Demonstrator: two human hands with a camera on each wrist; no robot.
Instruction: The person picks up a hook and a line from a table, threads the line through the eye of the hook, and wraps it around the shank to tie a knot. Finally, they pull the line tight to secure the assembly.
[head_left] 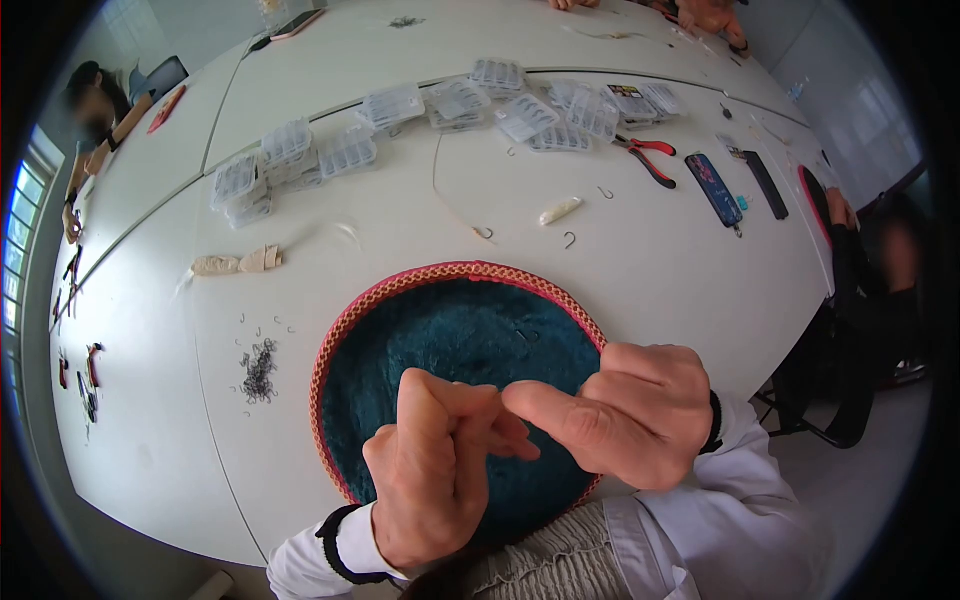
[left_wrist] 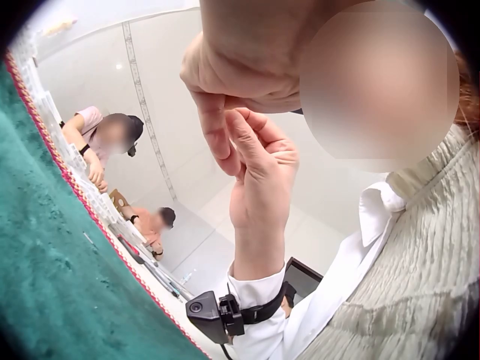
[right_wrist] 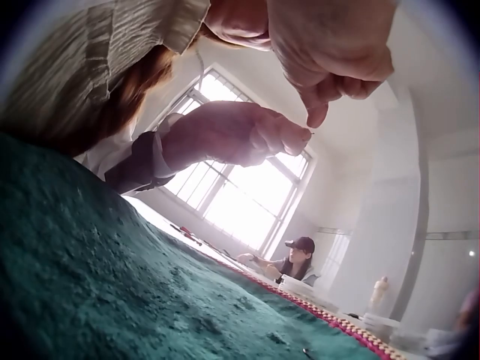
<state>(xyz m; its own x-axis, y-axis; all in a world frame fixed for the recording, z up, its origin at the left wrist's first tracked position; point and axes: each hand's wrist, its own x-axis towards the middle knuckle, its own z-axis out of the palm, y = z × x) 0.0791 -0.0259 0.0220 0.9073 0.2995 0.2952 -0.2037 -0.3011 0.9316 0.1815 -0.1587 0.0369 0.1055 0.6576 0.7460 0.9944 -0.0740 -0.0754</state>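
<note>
A tray (head_left: pixel 475 270) sits close before a person (head_left: pixel 550 560), its plush lining (head_left: pixel 400 345) likely keeping hooks (head_left: pixel 527 335) from scattering. Above it, left hand (head_left: pixel 425 475) and right hand (head_left: pixel 640 420) nearly meet, fingers curled; whether they grip anything cannot be told. A hook pile (head_left: pixel 259 372) lies left, presumably for reach.

Walls (right_wrist: pixel 454 180) were white, with a patterned strip (left_wrist: pixel 145 105) running along one. Barred window (right_wrist: pixel 251 210) was blown out by daylight; room was bright overall. Worktop (head_left: pixel 140 390) was white, slightly glossy, made of several sections with dark seams between them. Dark chair back (head_left: pixel 167 78) stood at far left, black chair (head_left: pixel 850 420) at right. Floor (head_left: pixel 850 490) looked pale grey, partly lost in dark lens edges.
</note>
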